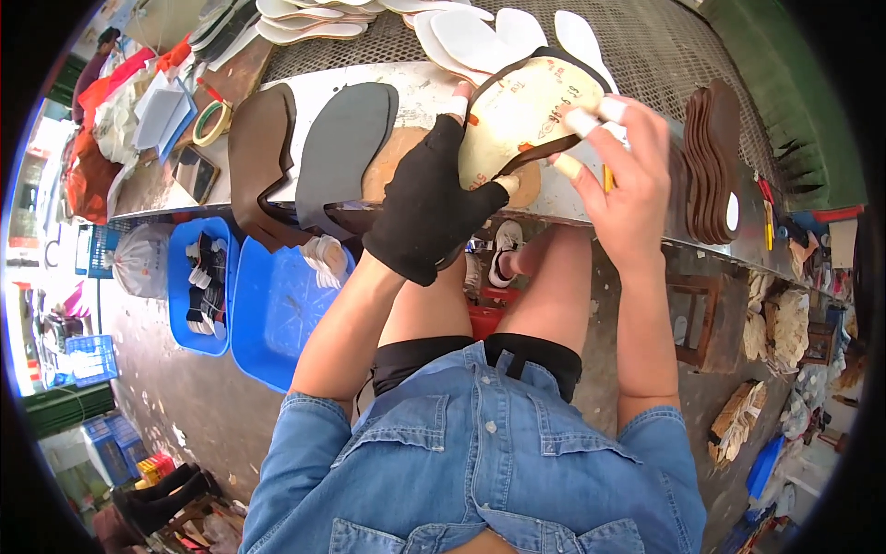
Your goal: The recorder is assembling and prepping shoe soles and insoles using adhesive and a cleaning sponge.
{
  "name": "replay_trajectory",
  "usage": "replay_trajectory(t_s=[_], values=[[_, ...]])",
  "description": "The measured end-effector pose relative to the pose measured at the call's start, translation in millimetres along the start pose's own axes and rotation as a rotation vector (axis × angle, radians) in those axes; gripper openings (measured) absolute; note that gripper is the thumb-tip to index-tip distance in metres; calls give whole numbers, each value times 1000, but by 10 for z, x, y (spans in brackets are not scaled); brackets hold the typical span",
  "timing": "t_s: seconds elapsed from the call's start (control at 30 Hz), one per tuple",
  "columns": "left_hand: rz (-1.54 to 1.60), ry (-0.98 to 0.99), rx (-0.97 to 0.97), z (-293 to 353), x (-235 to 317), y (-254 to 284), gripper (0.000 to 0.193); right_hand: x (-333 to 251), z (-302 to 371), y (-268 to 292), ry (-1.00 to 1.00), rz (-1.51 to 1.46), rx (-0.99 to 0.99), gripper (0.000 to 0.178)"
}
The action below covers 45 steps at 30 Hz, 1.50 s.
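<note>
Over the bench edge I hold up a cream insole (517, 115) with a dark brown strip along its rim and red marks on its face. My left hand (429, 194), in a black glove with bare fingertips, grips its left side and lower end. At its right edge, my right hand (628, 175) has taped fingertips, slightly blurred, with thumb and fingers closed on the rim. To the left lie grey sole-shaped sheets (346, 148) and brown sole-shaped sheets (258, 152). A fanned stack of brown pieces (711, 166) rests at the right.
White insoles (480, 42) are piled on the mesh worktop (369, 46) at the back. A tape roll (212, 123) lies at the left. Below the bench stand blue bins (277, 314), one holding dark and white parts. A wooden stool (706, 319) stands under the right side.
</note>
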<state>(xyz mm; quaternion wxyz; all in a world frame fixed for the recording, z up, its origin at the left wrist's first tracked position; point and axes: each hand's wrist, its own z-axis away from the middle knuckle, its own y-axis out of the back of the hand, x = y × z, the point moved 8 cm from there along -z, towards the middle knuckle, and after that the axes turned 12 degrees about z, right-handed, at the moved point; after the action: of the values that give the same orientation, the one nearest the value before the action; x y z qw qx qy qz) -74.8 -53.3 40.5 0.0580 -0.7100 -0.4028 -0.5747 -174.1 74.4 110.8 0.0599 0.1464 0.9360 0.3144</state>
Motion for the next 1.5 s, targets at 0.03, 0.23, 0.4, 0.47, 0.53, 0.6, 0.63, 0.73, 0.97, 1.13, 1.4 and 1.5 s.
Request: replay_trajectory(t_s=[0.03, 0.23, 0.4, 0.47, 0.53, 0.6, 0.63, 0.73, 0.97, 1.13, 1.4, 1.5], values=[[-6, 17, -15, -10, 12, -19, 85, 24, 57, -58, 33, -49, -20, 23], [51, 23, -66, -11, 86, -18, 79, 45, 197, -71, 79, -265, -4, 25], [-52, -15, -166, -5, 171, -30, 64, -28, 183, -57, 75, -230, -69, 22], [-49, -42, -167, 4, 144, -66, 58, -95, 177, -13, 177, -217, 27, 23], [-153, -123, -186, 11, 100, -125, 73, -66, 209, -75, 174, -272, -36, 21], [-139, -122, -185, 26, 92, -145, 71, -72, 225, -82, 168, -330, -100, 20], [-133, -125, -180, 35, 99, -132, 69, -66, 177, -76, 105, -370, -156, 18], [-201, -43, -288, 60, 67, -149, 65, -68, 154, -105, -7, -409, -271, 15], [30, -37, -135, 157, 89, -159, 65, -51, 164, -194, -351, -582, -414, 26], [73, 39, -194, 210, -39, -272, 55, 47, 82, -288, -270, -362, -547, 31], [662, 360, 52, 233, -361, -254, 37, -16, 869, -505, -800, -942, -388, 17], [837, 483, 140, 331, -423, -340, 31, -229, 986, -839, -934, -1060, -731, 19]])
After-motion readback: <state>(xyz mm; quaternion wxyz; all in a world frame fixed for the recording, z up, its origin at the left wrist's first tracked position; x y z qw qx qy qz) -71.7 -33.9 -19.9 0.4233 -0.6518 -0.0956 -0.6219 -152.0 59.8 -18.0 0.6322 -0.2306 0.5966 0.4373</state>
